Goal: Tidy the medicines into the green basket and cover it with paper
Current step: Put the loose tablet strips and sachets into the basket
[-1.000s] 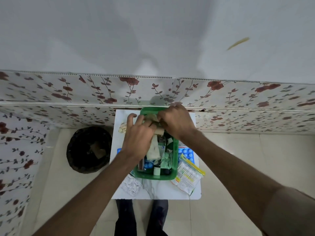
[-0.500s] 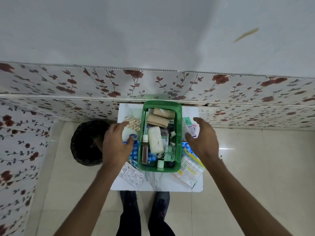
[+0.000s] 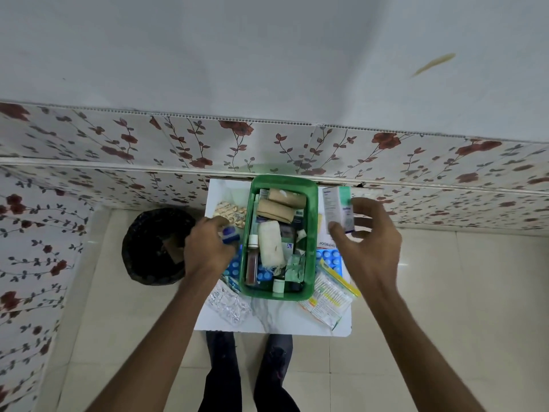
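The green basket [image 3: 312, 221] stands in the middle of a small white table [image 3: 276, 321] and holds bandage rolls, small bottles and packets. My left hand [image 3: 208, 248] is left of the basket, fingers closed on a small blue-capped container [image 3: 229, 234]. Right of the basket, my right hand [image 3: 368, 248] grips a white and green medicine box [image 3: 338, 208] and holds it upright above the table. Blue blister strips [image 3: 329, 257] lie half under the basket on both sides. A silver blister pack [image 3: 227, 303] and a yellow-edged sachet pack [image 3: 326, 298] lie at the table's front.
A black bin [image 3: 154, 248] stands on the floor to the table's left. The flowered wall panel [image 3: 267, 150] runs right behind the table. A beige tablet strip [image 3: 230, 211] lies at the back left. My legs are below the table's front edge.
Both hands left the basket and moved apart to its sides. My right hand has lifted the medicine box; my left hand has closed on the blue-capped container.
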